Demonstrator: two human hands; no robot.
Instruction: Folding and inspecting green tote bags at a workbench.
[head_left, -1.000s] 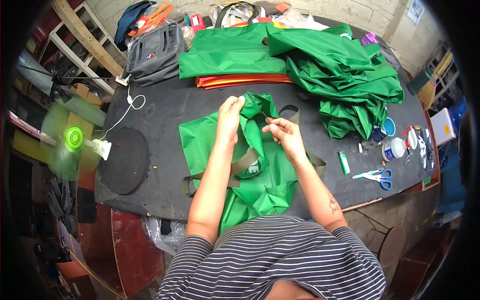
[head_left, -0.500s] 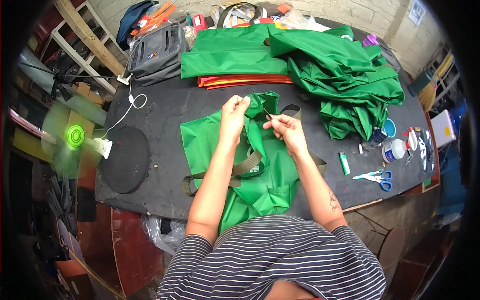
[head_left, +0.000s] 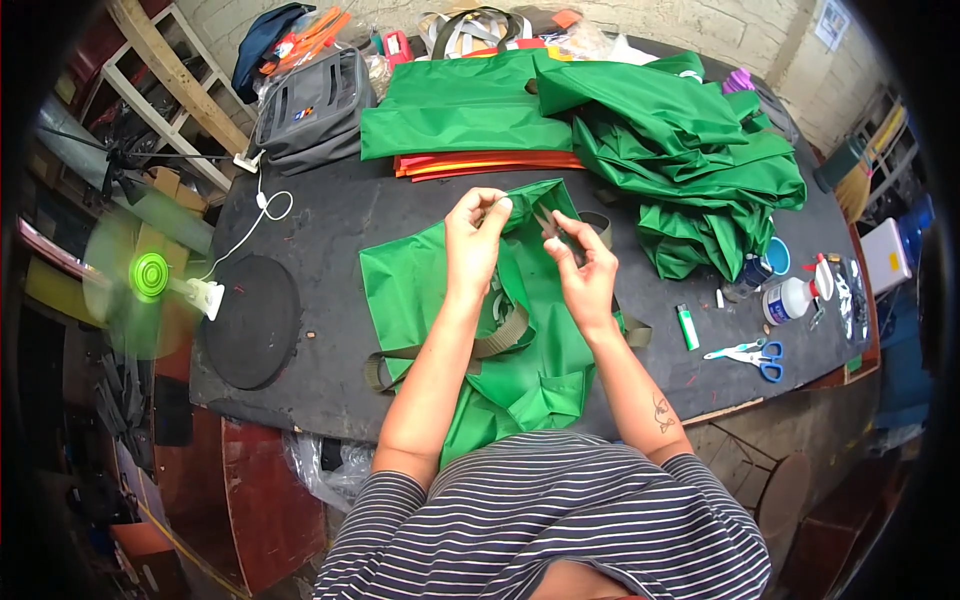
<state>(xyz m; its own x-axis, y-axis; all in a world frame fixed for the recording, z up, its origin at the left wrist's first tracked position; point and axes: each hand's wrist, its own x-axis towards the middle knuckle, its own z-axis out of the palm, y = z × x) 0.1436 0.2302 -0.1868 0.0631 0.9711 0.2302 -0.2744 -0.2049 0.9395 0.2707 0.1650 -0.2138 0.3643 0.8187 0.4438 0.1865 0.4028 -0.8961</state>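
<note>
Green bag (head_left: 545, 330) on black surface (head_left: 330, 360), near end against striped shirt (head_left: 530, 510). Blue-handled scissors (head_left: 752, 356), then green lighter (head_left: 687, 327), lie right of it. Right hand (head_left: 588, 268) grips small metal snips (head_left: 546, 220), blades by bag's raised far edge; contact unclear. Left hand (head_left: 473, 240) pinches that edge. Beyond: folded green fabric (head_left: 465, 105) atop orange sheets (head_left: 480, 165).

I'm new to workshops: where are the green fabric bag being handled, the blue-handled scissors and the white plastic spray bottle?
Green fabric bag (head_left: 553, 330): head view, on its middle.
Blue-handled scissors (head_left: 750, 355): head view, on the pale part beside the loops.
White plastic spray bottle (head_left: 796, 296): head view, on its rounded body.
</note>
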